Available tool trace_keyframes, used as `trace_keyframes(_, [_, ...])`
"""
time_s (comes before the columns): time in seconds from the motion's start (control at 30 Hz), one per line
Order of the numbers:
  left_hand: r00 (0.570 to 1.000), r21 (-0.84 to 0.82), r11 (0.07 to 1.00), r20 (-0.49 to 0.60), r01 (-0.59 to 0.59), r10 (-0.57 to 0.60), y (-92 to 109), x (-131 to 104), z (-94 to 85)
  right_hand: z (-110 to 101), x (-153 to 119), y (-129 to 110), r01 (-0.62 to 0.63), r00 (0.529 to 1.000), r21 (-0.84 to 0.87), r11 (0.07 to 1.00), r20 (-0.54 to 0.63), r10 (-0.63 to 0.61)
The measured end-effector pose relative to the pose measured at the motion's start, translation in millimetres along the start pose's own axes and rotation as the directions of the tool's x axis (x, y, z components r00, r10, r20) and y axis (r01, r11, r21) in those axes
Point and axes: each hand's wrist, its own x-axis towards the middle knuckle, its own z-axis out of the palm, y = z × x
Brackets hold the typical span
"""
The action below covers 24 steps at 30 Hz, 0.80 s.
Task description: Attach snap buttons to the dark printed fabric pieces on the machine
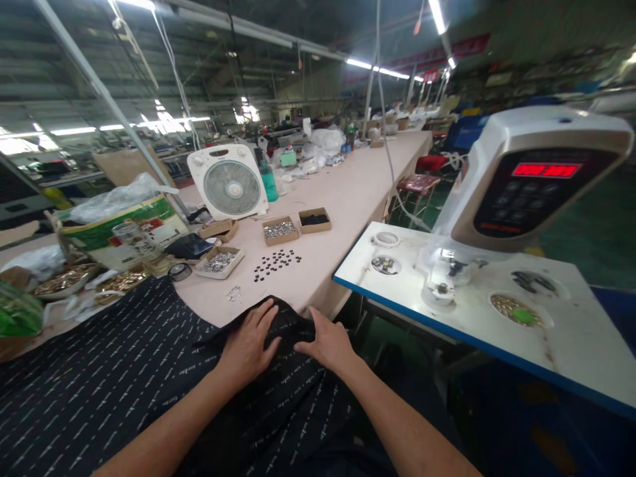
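A dark fabric (124, 377) with rows of small white marks covers the lower left of the table and hangs over its front edge. My left hand (248, 344) lies on a folded black part of it, fingers spread and palm down. To the right, my right hand (328, 341) grips the fabric's edge between thumb and fingers, near the table corner. Just beyond the fabric, small black round pieces (275, 264) and a few small silver pieces (233, 293) are scattered on the table.
Small boxes of metal parts (279, 230) and black parts (315, 220) stand behind the loose pieces. A white fan (228, 182) is farther back. At the right, a machine (536, 179) with a red display stands on a white, blue-edged table (472, 318). Bags and trays (64, 281) crowd the left.
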Motion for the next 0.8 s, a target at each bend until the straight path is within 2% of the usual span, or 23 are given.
trace_keyframes(0.07, [1.000,-0.005,1.000,-0.005,-0.016,0.016,3,1,-4.3,9,-7,4,0.034,0.998,0.042,0.999,0.049,-0.036])
trace_keyframes(0.13, [0.998,-0.003,0.998,-0.026,-0.062,0.062,8,3,-10.8,8,-15,3,0.073,0.994,0.074,0.995,0.076,-0.079])
trace_keyframes(0.27, [0.959,0.015,0.960,-0.038,-0.281,0.281,22,14,-26.1,-15,-25,-1,0.162,0.981,0.151,0.975,0.079,-0.175])
trace_keyframes(0.33, [0.944,-0.033,0.946,0.050,-0.324,0.325,28,22,-32.0,-32,-30,-3,0.203,0.970,0.214,0.956,0.090,-0.226])
trace_keyframes(0.4, [0.931,-0.146,0.955,0.224,-0.259,0.287,32,29,-36.4,-49,-37,-4,0.199,0.967,0.269,0.942,0.100,-0.233])
trace_keyframes(0.47, [0.873,-0.260,0.955,0.421,-0.144,0.246,36,35,-40.1,-61,-46,-5,0.153,0.974,0.296,0.943,0.114,-0.194])
trace_keyframes(0.53, [0.784,-0.339,0.940,0.570,-0.049,0.246,40,37,-43.9,-67,-56,-3,0.098,0.974,0.300,0.949,0.165,-0.153])
trace_keyframes(0.63, [0.664,-0.405,0.914,0.693,0.035,0.282,49,35,-48.2,-65,-69,1,0.066,0.944,0.267,0.962,0.295,-0.146])
trace_keyframes(0.67, [0.637,-0.416,0.908,0.713,0.045,0.294,52,33,-48.9,-63,-73,2,0.070,0.934,0.227,0.971,0.327,-0.144])
trace_keyframes(0.7, [0.628,-0.426,0.904,0.714,0.039,0.309,55,32,-49.0,-61,-76,3,0.083,0.930,0.175,0.981,0.340,-0.140])
trace_keyframes(0.73, [0.643,-0.439,0.898,0.693,0.018,0.326,57,31,-48.7,-59,-79,4,0.102,0.935,0.118,0.988,0.327,-0.136])
trace_keyframes(0.8, [0.717,-0.473,0.880,0.603,-0.032,0.350,59,29,-47.1,-57,-81,3,0.140,0.960,0.030,0.990,0.240,-0.143])
